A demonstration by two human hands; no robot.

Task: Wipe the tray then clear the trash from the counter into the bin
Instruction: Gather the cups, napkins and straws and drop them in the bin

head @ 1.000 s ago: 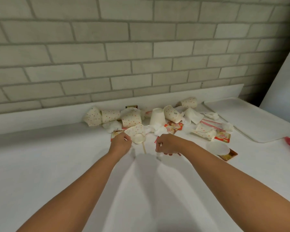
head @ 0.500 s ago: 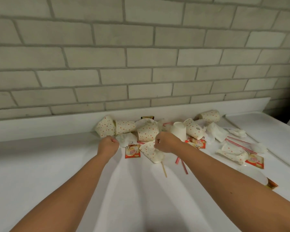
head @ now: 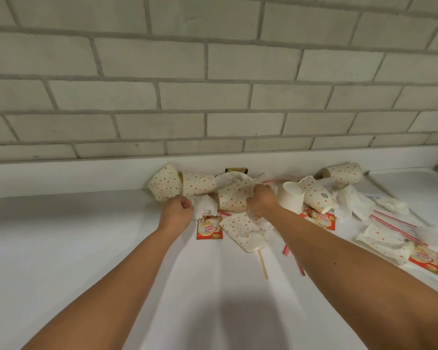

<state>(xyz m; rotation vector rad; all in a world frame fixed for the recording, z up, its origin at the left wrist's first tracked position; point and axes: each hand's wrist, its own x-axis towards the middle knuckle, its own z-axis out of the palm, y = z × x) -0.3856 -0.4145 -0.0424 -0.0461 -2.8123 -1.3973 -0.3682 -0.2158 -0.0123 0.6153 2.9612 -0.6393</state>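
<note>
Your right hand (head: 262,199): fingers closed around a dotted cup (head: 232,199) in the trash heap by the wall. Your left hand (head: 176,213): curled, grip unclear, beside a crumpled napkin (head: 206,204). Tray (head: 410,180): far right on the counter (head: 61,236).

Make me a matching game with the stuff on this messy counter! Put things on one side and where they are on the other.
Things:
1. wooden stick
2. plain white cup
3. gold packet
4. tray

Places:
A. against the back wall ledge
B. far right of the counter
C. poking out below a squashed dotted cup
D. just right of the right hand

Pairs: 1-C, 2-D, 3-A, 4-B
</note>
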